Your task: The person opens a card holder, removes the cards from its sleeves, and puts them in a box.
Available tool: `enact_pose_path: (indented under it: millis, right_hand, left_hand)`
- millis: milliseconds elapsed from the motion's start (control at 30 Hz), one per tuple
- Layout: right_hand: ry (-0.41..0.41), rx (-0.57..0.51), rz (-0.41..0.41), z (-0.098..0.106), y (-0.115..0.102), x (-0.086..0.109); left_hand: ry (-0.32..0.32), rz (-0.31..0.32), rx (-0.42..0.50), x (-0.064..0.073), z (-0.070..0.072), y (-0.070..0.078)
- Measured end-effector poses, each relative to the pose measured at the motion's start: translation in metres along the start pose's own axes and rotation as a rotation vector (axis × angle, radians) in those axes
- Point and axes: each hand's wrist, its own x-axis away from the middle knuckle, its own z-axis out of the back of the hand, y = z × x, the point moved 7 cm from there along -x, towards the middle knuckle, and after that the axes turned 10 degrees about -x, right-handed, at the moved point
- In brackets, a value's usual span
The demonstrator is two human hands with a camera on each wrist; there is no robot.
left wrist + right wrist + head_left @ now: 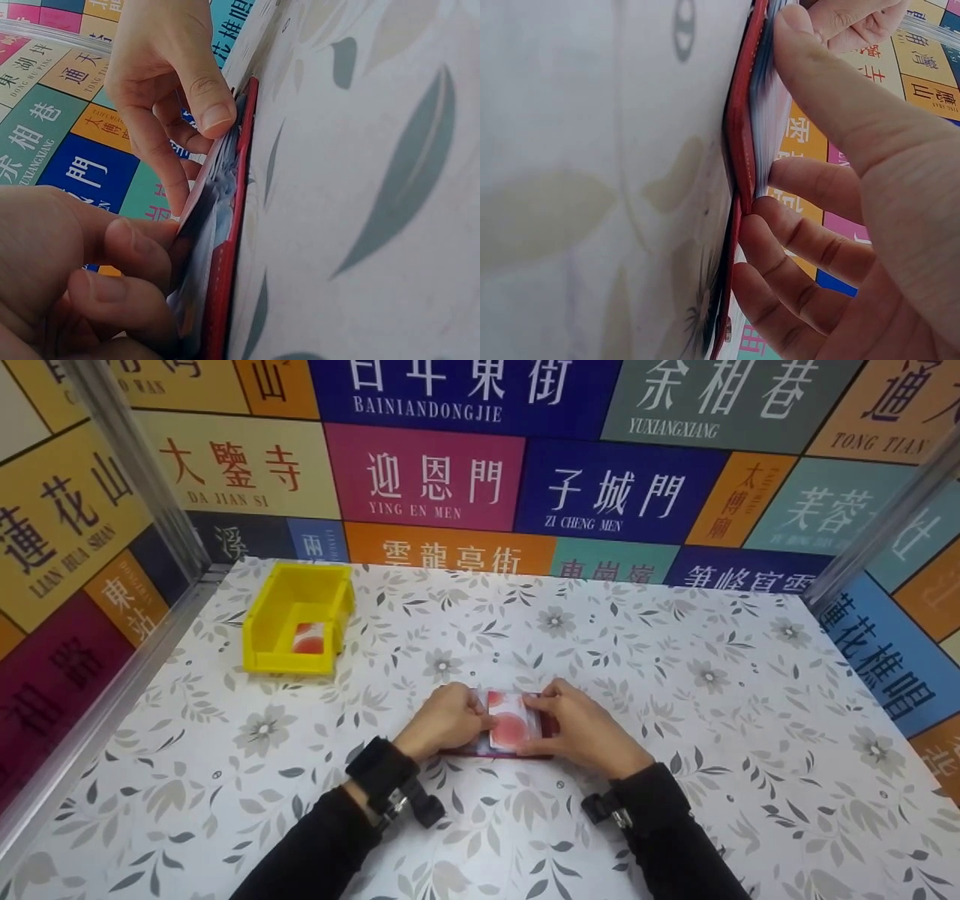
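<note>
A red card holder (480, 754) with clear sleeves lies open on the table, its red edge (244, 165) seen side-on in the left wrist view. Over the sleeves lies a pink-and-white card (510, 724) with round red shapes. My left hand (448, 720) is at the holder's left side, fingers curled, pinching at the sleeve beside the card's left edge. From the right, my right hand (585, 727) grips the card, thumb at its near edge and fingers at its far edge. Whether the card is inside a sleeve I cannot tell. Stacked sleeves (765, 112) show under the right thumb.
A yellow bin (289, 662) stands at the back left of the table, holding a similar red-and-white card (308, 638). The tabletop (750, 750) has a leaf and flower print. Panels with printed place names (427, 480) wall in the back and sides.
</note>
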Motion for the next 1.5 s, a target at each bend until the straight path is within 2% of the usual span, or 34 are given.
enact_pose_path:
  millis: [100,367,1100,1300,1500]
  right_hand:
    - [0.001,-0.003,0.006,0.0001,-0.0002,0.0004]
    - [0.002,-0.007,-0.01,0.0005,-0.0004,0.002]
    - [-0.005,-0.002,-0.004,-0.0005,0.0012,0.0006]
    - [-0.004,-0.004,0.018,0.0004,0.0002,0.0014]
    - [-0.006,0.001,0.03,0.0007,-0.0007,0.001]
  left_hand:
    - [0.003,-0.002,-0.002,-0.0007,0.0,-0.0008]
    - [0.02,-0.061,-0.05,-0.0012,0.0024,0.0017]
    - [0.008,-0.036,-0.026,-0.0008,0.0004,-0.0006]
    - [0.01,-0.057,-0.035,0.0,0.0011,0.0003]
    - [0.011,-0.071,0.003,-0.0006,0.001,0.0005]
